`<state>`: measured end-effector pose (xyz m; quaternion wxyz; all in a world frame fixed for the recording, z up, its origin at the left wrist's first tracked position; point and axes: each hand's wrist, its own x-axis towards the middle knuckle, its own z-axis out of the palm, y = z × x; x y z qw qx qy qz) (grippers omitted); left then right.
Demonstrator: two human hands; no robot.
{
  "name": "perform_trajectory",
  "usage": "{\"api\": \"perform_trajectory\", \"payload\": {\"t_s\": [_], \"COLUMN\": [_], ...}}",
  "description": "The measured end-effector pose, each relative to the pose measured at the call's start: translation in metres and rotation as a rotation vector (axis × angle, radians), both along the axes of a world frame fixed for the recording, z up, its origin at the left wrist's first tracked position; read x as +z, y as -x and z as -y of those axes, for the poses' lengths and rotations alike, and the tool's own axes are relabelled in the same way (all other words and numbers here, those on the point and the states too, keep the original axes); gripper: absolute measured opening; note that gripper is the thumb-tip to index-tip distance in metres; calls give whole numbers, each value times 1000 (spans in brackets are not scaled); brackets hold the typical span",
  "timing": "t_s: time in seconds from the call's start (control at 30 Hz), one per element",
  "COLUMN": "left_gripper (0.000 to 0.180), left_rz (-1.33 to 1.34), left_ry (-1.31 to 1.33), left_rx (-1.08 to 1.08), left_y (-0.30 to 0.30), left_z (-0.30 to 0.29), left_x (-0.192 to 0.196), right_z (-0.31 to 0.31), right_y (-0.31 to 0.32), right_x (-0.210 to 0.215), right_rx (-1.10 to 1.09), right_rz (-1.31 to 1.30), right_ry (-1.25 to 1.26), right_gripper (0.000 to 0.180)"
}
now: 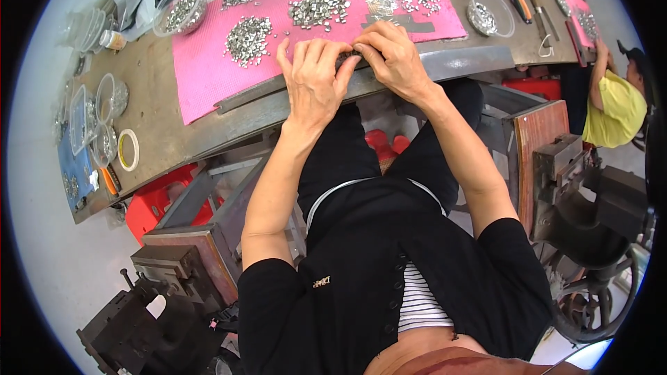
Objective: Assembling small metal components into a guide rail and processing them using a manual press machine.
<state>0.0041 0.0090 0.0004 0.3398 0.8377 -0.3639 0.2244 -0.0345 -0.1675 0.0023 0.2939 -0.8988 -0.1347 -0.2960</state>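
Note:
My left hand [313, 76] and my right hand [396, 59] meet at the front edge of the workbench. Thumbs and fingertips of both are pinched together around something small and dark that they mostly hide. Beneath them a long dark metal bar [253, 95] runs along the bench edge. Just beyond my hands, a pink textured mat [201, 83] carries several heaps of small shiny metal pieces. The nearest heaps are a left pile [248, 40] and a middle pile [318, 8]. Grey flat strips [410, 27] lie past my right fingers.
Clear plastic tubs, including a left tub [182, 10] and a right tub [486, 14], hold metal bits. Orange-handled pliers [517, 1] lie at the right, a tape roll [128, 150] at the left. Below stand dark machines [135, 326]. A person in yellow [615, 114] works far right.

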Motion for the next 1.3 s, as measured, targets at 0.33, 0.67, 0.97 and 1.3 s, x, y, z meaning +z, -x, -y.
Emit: {"api": "perform_trajectory", "payload": {"t_s": [0.33,0.67,0.97,1.3], "left_gripper": [19,20,20,20], "left_rz": [85,62,54,24], "left_ry": [-23,17,43,28], "left_rx": [49,34,19,27], "left_y": [3,2,0,3], "left_z": [5,7,5,6], "left_x": [-8,-8,-10,-2], "right_z": [11,16,12,18], "right_y": [-42,-44,4,-38], "right_x": [8,5,12,17], "right_rx": [-34,-71,41,-81], "right_rz": [-112,-79,-86,-215], "right_ry": [21,173,66,151], "right_gripper": [10,13,6,19]}}
